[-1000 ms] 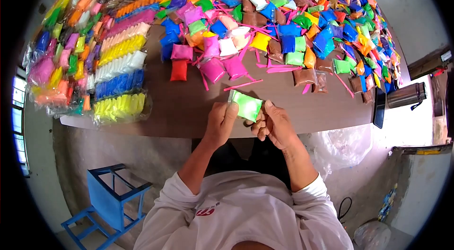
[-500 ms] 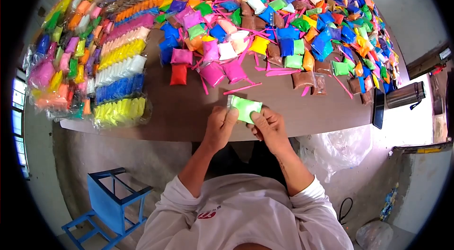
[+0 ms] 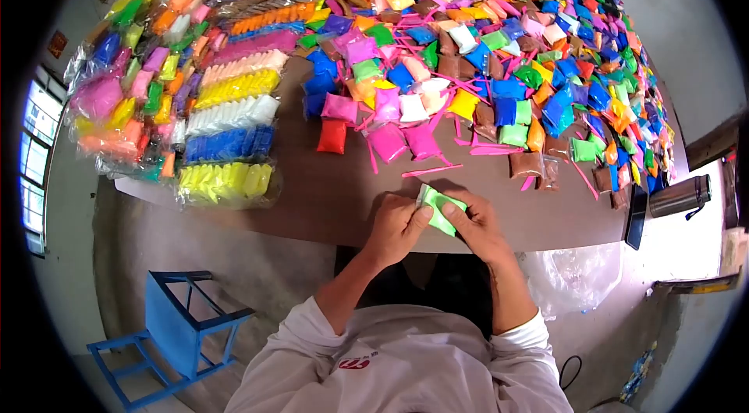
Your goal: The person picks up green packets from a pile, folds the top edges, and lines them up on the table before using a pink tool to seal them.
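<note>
A light green packet [image 3: 445, 210], soft-looking and in clear film, is held up between both hands over the table's near edge. My left hand [image 3: 396, 227] pinches its left end, thumb on top. On the other side my right hand [image 3: 477, 226] grips it, the thumb pressed on the green face and the fingers partly hidden beneath. Just beyond the hands lie a thin pink plastic stick [image 3: 431, 171], a red packet [image 3: 331, 137] and magenta packets [image 3: 388, 142].
A big heap of coloured packets [image 3: 507, 89] covers the table's [image 3: 328, 202] far and right parts. Bagged rows of packets [image 3: 230, 140] lie on the left. A steel flask [image 3: 680, 196] and a dark flat object [image 3: 636, 218] are at the right edge. A blue stool [image 3: 172, 327] stands lower left.
The camera view has shifted, so the table and heap sit further right and lower. Both hands still hold the green packet, which is now tilted more, with my right thumb further across it.
</note>
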`<state>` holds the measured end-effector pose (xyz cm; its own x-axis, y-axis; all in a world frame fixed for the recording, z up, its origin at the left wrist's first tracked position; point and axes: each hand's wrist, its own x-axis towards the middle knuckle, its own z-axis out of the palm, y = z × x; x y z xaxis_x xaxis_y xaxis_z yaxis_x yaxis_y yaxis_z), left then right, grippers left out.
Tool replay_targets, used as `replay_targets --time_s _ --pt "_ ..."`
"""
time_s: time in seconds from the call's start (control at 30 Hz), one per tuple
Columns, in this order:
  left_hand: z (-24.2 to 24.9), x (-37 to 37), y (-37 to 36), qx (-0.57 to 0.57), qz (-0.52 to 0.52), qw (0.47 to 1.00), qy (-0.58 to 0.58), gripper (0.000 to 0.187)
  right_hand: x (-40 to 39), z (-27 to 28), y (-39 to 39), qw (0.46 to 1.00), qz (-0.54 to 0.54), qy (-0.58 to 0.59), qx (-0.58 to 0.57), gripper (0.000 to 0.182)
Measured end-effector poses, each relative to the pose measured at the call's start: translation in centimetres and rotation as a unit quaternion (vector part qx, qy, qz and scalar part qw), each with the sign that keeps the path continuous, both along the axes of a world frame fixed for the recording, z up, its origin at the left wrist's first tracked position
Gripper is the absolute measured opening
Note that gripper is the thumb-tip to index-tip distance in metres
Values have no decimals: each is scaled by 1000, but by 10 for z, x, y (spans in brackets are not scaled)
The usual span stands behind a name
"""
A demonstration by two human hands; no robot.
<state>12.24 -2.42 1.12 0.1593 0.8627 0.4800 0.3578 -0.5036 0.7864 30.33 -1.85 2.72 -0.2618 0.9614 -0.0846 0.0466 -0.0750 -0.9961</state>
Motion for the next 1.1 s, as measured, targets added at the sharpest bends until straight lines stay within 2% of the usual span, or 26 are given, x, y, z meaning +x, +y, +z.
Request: replay_targets --time_s 0.03,0.07,0.23,0.3,0.33,0.37,0.4,0.43,0.5,0.53,0.57,0.6,0.63,0.7,0.77,0.8,0.87,0.9,0.93,1.1 --pt "1 -2 0 2 2 1000 0 45 0 2 2 997 11 -44 61 21" --pt "2 -3 0 -11 -13 1000 15 45 5 5 5 997 13 -44 63 21" --pt "4 -3 -5 -20 -19 995 94 45 27 23 20 972 202 -116 -32 15" --pt "6 -4 -6 -51 -18 996 73 45 25 17 21 976 195 -93 3 13" --pt "3 -5 -6 -50 -15 996 71 45 25 18 23 985 143 -87 -33 10" --pt "-1 -5 -7 -87 -5 996 8 45 23 20 25 990 91 -81 -70 7" --pt "-3 -4 -9 -124 6 991 -56 45 23 15 30 997 49 -56 -35 10" --pt "-4 -5 -10 -124 10 991 -58 45 19 16 35 996 53 -57 -35 10" --pt "-1 -6 -14 -113 23 990 -81 48 6 23 47 997 -30 -13 -63 18" --pt "2 -7 -18 -112 28 990 -85 48 1 19 54 997 -27 7 -68 22" --pt "6 -9 -22 -170 16 980 -105 46 -7 18 59 998 -22 3 -66 22" --pt "7 -11 -26 -227 4 966 -125 45 -18 18 62 1000 2 -10 -28 25" --pt "3 -10 -31 -225 8 966 -130 45 -30 17 66 999 27 -23 11 27" --pt "-6 -11 -42 -103 38 993 -47 41 -56 20 68 998 36 -41 12 32" --pt "-3 -11 -47 -64 33 997 -21 39 -80 30 68 991 94 -62 -67 29" --pt "0 -12 -49 -26 24 999 8 38 -92 29 69 991 99 -63 -66 29" --pt "-2 -11 -49 2 28 999 39 35 -116 21 71 974 165 -126 -91 23" --pt "-2 -10 -48 30 26 997 70 33 -126 18 71 973 170 -126 -89 23" --pt "-2 -8 -49 38 33 996 67 22 -136 16 72 967 192 -132 -104 23" --pt "-9 -5 -51 89 55 991 81 8 -175 1 68 956 242 -117 -118 25"
